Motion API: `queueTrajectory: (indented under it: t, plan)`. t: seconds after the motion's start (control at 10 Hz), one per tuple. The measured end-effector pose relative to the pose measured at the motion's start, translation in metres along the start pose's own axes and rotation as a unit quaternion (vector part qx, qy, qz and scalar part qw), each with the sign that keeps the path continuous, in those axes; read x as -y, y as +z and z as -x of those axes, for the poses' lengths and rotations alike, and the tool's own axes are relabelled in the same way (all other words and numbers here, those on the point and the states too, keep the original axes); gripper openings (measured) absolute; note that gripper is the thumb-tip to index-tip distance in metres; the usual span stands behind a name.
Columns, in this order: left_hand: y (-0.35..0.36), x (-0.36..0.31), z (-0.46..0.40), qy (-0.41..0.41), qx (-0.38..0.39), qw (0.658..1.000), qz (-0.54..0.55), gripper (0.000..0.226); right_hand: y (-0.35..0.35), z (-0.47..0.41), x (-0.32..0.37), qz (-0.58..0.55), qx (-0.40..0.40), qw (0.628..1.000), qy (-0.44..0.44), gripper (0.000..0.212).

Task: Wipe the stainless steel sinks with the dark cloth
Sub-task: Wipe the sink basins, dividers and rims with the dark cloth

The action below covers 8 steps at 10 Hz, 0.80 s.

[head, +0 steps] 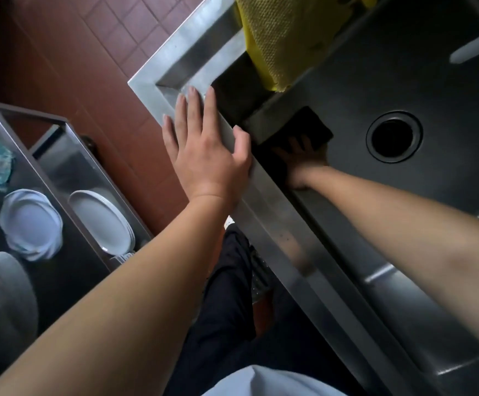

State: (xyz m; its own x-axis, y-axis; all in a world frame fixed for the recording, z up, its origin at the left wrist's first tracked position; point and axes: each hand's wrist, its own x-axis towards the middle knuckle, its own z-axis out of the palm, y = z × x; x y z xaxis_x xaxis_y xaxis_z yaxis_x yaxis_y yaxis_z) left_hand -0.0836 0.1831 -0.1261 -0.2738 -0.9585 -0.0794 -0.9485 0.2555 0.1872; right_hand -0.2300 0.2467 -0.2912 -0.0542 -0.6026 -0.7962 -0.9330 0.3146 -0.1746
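Note:
The stainless steel sink (275, 224) runs from the upper middle to the lower right, with a round drain hole (394, 137) in its basin floor. My right hand (304, 161) reaches down inside the basin near its front left corner and presses the dark cloth (307, 125) against the side wall with spread fingers. My left hand (207, 150) rests flat on the sink's front rim near the corner, fingers straight, thumb over the inner edge.
A yellow textured cloth (284, 35) hangs over the divider at the top. A white handle (475, 47) shows at the upper right. To the left a steel trolley (69, 155) holds white plates (101, 218) and bowls (29, 221). Red floor tiles (89, 52) lie between.

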Motion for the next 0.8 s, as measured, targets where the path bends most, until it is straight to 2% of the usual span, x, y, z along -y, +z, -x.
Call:
queueTrajectory:
  t: [0.1, 0.2, 0.3, 0.4, 0.5, 0.6, 0.8]
  plan:
    - [0.001, 0.001, 0.004, -0.001, -0.003, 1.0, 0.01, 0.068, 0.049, 0.041, -0.045, 0.02, -0.025, 0.999, -0.019, 0.073]
    - [0.003, 0.003, 0.004, 0.003, -0.026, 0.999, 0.03, 0.066, 0.067, 0.051, -0.062, 0.051, -0.04, 0.997, -0.036, 0.07]
    - [0.003, 0.003, 0.001, 0.003, -0.034, 0.999, 0.036, 0.066, 0.052, 0.034, -0.046, 0.046, -0.068, 0.996, -0.029, 0.071]
    - [0.005, 0.006, 0.003, 0.007, -0.024, 0.999, 0.026, 0.066, 0.016, -0.011, -0.006, 0.038, -0.116, 0.992, -0.011, 0.064]
    - [0.006, 0.006, 0.003, 0.009, -0.032, 0.999, 0.029, 0.066, -0.014, -0.042, 0.018, 0.063, -0.123, 0.989, -0.047, 0.058]
    - [0.007, 0.007, 0.003, 0.011, -0.039, 0.999, 0.033, 0.065, -0.025, -0.052, 0.013, 0.062, -0.096, 0.992, -0.062, 0.064]
    - [0.008, 0.01, 0.002, 0.021, -0.039, 0.999, 0.026, 0.065, -0.034, -0.058, 0.024, 0.002, -0.075, 0.997, -0.026, 0.07]
